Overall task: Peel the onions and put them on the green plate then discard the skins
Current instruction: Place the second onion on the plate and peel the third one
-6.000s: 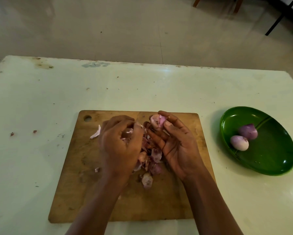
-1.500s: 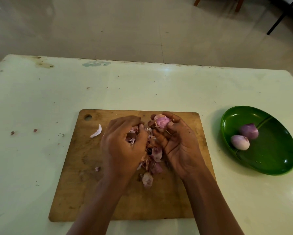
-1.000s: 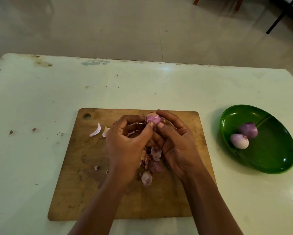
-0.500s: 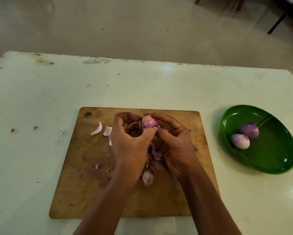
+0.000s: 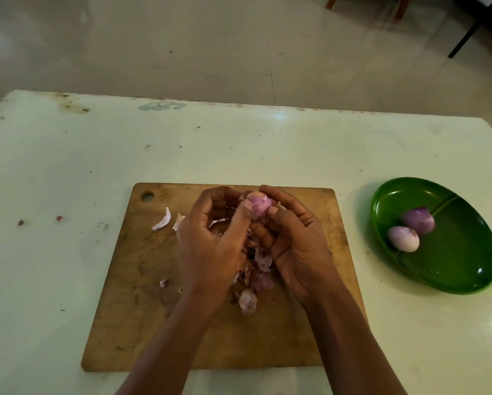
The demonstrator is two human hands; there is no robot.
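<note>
Holding one part-peeled onion (image 5: 257, 208) above the far half of the cutting board (image 5: 142, 309), both hands close round it. The left hand (image 5: 213, 246) is curled w/ its thumb tip pressed on the onion's left face. The right hand (image 5: 296, 246) wraps it from the right, index arched over the top, thumb on the near side. So the fingers (image 5: 279, 195) of both hands are drawn in tight on it. Only the onion's upper dome shows btwn them, pink-purple w/ a paler patch facing up. The rest sits inside the palms, so its long axis & root end can't be read. A thin curl of skin shows inside the left hand's cupped fingers (pinched or loose, can't tell). Below the hands a heap of skins (image 5: 256, 269) lies on the board, partly covered by both wrists. Two pale slivers (image 5: 162, 220) lie apart, left of the left hand. At right on the counter (image 5: 68, 181) the green plate (image 5: 466, 266) carries two peeled onions (image 5: 403, 238) touching each other, the paler one nearer, lying roughly left-right. Forearms are cut off at the bottom edge.
</note>
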